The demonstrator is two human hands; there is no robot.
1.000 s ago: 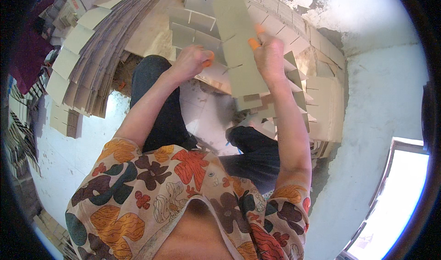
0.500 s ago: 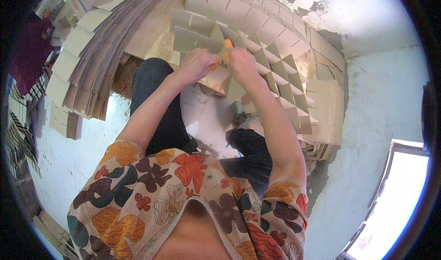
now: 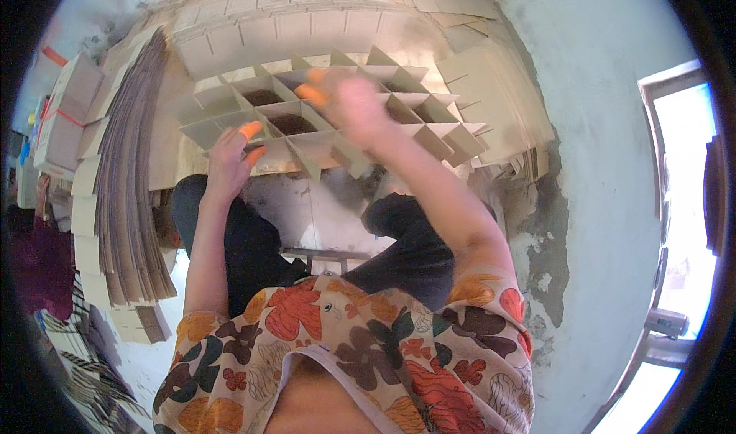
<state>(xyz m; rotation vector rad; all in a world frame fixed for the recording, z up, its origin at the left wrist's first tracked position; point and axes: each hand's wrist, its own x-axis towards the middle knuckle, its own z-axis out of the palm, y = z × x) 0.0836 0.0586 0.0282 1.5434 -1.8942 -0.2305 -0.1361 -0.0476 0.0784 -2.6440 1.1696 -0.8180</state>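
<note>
Open-fingered, the left hand (image 3: 227,162) sits at the near-left edge of the cardboard grid (image 3: 313,146), its strips already crossed into cells; the blurred right hand's (image 3: 354,106) grip above is unclear, and slotted sheets (image 3: 284,27) behind lie unassembled.

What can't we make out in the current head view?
All in the head view:
Right hand: motion-blurred, so its grip is unclear.
Cardboard grid: part hidden behind the right hand and forearm.
Left hand: two tips hidden under orange covers.
Dark red clothing: fades into the black lens rim.
Beyond the bright opening: washed out by glare.
</note>
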